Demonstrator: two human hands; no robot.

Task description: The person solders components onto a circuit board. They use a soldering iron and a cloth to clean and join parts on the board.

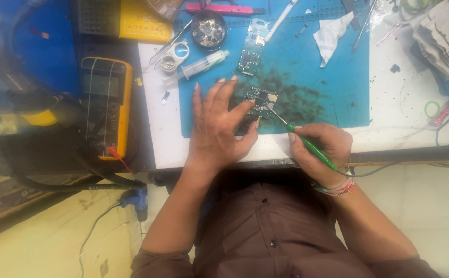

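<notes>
My left hand (pixel 218 122) lies flat on the blue work mat (pixel 332 87), fingers spread, with the fingertips pressing on a small dark circuit board (pixel 261 97). My right hand (pixel 319 150) grips a green-handled soldering iron (pixel 307 144) like a pen. Its metal tip reaches up and left to touch the board's right edge. A thin cable runs off to the right from the iron's handle.
A second, longer circuit board (pixel 250 49), a syringe (pixel 196 68), a round tin of parts (pixel 209 30) and a white tissue (pixel 331 35) lie on the mat. A yellow multimeter (pixel 106 105) sits left of the table. Folded cloth (pixel 443 38) is at the far right.
</notes>
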